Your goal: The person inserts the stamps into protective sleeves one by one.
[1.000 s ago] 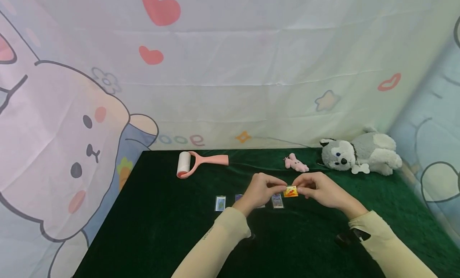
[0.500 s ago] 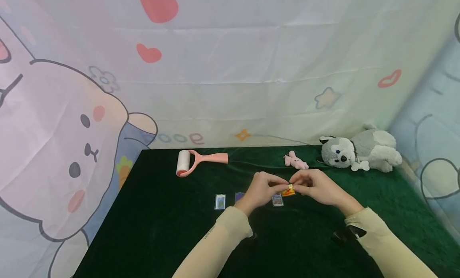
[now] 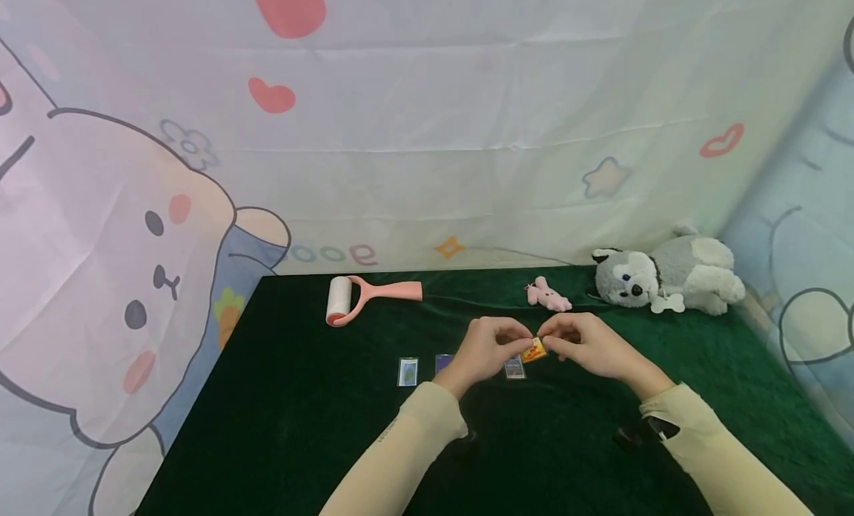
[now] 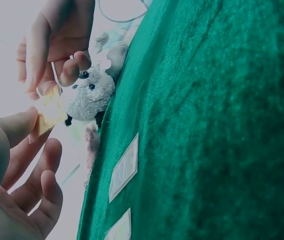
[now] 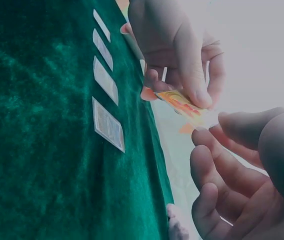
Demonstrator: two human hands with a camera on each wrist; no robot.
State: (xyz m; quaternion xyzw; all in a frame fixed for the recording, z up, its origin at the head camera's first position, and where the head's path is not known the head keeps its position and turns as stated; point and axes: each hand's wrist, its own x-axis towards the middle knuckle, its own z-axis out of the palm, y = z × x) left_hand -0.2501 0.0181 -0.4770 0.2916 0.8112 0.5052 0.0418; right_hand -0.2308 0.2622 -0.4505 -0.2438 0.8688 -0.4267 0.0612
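A small yellow-and-orange card (image 3: 534,350) is held above the cloth between both hands. My left hand (image 3: 489,351) pinches its left side between thumb and forefinger; in the right wrist view its picture side (image 5: 181,105) faces the camera. The thumb and forefinger of my right hand (image 3: 590,349) meet at the card's upper right corner, where glare blurs the edge in the right wrist view. On the cloth lie several sleeved cards in a row: one at the left (image 3: 408,371), a purple one (image 3: 443,362) partly behind my left hand, and one at the right (image 3: 514,368).
A dark green cloth (image 3: 300,427) covers the table. Along the back lie a pink-handled lint roller (image 3: 373,293), a small pink plush (image 3: 549,295) and a grey-and-white plush dog (image 3: 667,275). A printed curtain (image 3: 414,130) hangs behind.
The right hand has moved a little left, closer to the left hand. Between them the card has turned from level to tilted, its right end now higher. The row of cards stays put.
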